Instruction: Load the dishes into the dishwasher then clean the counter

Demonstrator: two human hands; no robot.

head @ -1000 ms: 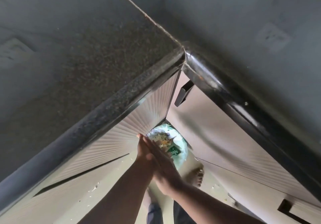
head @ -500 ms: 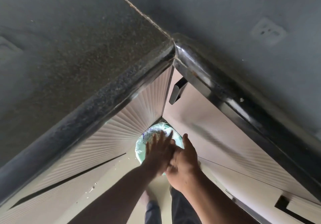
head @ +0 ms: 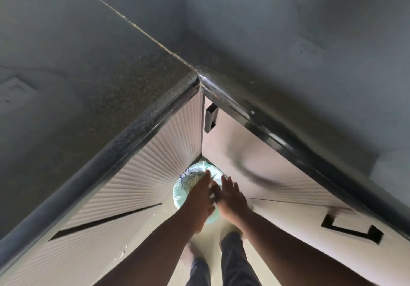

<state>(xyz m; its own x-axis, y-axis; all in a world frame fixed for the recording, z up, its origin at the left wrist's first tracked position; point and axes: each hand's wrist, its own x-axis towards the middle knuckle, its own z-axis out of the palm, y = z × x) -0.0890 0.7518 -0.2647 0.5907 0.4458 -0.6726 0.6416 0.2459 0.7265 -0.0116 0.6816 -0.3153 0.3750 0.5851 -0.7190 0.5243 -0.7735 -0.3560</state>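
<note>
Fingers on both hands lie straight and hold nothing: the left hand (head: 200, 193) and right hand (head: 230, 197) meet palm to palm, low over the bin (head: 180, 193), likely so that crumbs brushed from the palms fall into its pale green liner. That bin stands on the floor, tucked into the inner corner where the ribbed cabinet fronts (head: 142, 183) join. Above, the dark speckled counter (head: 106, 81) shows no dishes; no dishwasher is in view.
</note>
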